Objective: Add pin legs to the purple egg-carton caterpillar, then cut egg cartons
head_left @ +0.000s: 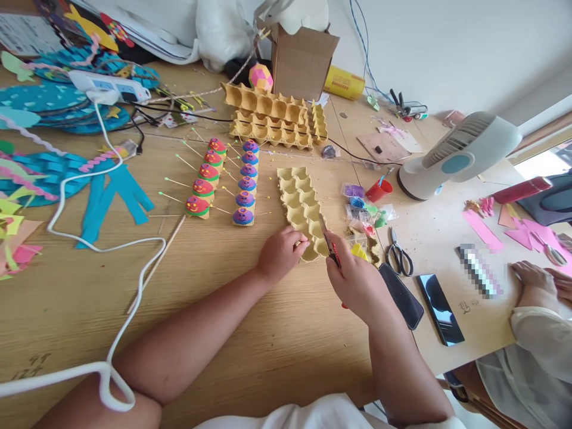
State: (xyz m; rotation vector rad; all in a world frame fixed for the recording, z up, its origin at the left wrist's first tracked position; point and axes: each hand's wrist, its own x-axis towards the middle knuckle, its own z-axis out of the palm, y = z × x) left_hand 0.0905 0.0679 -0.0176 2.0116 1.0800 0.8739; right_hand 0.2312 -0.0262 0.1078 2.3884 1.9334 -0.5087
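Observation:
My left hand [280, 253] pinches the near end of a yellow egg carton strip [299, 202] that lies on the wooden table [250, 322]. My right hand [355, 280] grips red-handled scissors [329, 245], blades pointing up at the carton's near right corner. Two rows of painted carton cups on sticks [223, 182] stand just left of the strip.
Stacked egg cartons [272, 116] and a cardboard box [300, 59] stand behind. A white fan [456, 156], red cup [379, 189], black scissors [399, 256] and two phones [440, 308] lie right. A white cable [111, 244] and blue paper shapes [40, 173] lie left. Another person's hands [536, 277] rest far right.

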